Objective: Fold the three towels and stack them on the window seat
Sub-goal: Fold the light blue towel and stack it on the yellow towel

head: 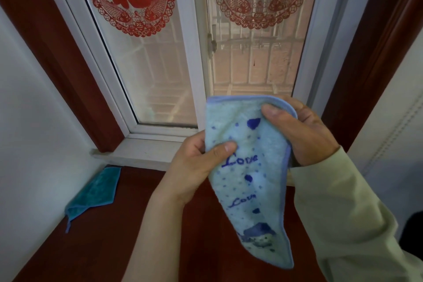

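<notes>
Head cam: both hands have the light blue towel [251,174] up in the air in front of the window [160,64], above the red window seat [114,236]. Left hand [194,167] pinches its left edge, thumb on the front near the "Love" print. Right hand [295,130] grips the top right corner, thumb over the front. A teal towel [96,192] lies on the seat, off by the left wall.
</notes>
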Demonstrator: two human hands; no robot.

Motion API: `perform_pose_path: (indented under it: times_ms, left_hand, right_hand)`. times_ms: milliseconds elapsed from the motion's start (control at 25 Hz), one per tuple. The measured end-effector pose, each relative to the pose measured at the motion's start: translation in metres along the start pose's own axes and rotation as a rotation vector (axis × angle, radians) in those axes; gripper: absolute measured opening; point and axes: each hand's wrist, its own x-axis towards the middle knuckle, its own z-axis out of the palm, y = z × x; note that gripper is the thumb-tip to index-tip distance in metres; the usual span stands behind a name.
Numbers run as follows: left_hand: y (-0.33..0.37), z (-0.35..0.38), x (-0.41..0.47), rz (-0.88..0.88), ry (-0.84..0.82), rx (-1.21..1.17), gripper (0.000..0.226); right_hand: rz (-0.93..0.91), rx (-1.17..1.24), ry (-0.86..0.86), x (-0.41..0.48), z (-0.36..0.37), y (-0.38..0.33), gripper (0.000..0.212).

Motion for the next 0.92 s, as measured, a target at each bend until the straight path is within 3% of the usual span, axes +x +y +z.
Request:
perform_pose_path:
  times_ms: [80,240,320,400,480,720,920]
  left_hand:
    - [0.007,0.007,0.004,0.004,0.004,-0.115,0.017]
    - [0.021,0.019,0.011,0.003,0.075,-0.229,0.013]
    - [0.027,0.017,0.016,-0.034,0.153,-0.277,0.026]
    - [0.03,0.01,0.021,-0.071,0.212,-0.306,0.045]
    - [0.029,0.005,0.024,-0.085,0.261,-0.337,0.055]
    - [0.02,0.001,0.016,-0.064,0.183,-0.264,0.031]
    - [0.008,-0.004,0.002,-0.147,0.011,-0.065,0.035]
  right_hand:
    - [0.044,-0.021,-0.088,0.001,-0.01,0.002,0.025]
    - [0.217,-0.066,-0.272,-0.002,-0.024,0.023,0.07]
    - [0.26,-0.126,-0.419,-0.006,-0.028,0.03,0.067]
    - [0.254,-0.229,-0.571,-0.01,-0.029,0.04,0.049]
    - [0.286,-0.276,-0.51,-0.01,-0.024,0.048,0.042]
    - [0.291,-0.104,-0.234,0.007,-0.013,0.044,0.024]
    - [0.232,-0.089,-0.175,0.011,-0.015,0.039,0.048]
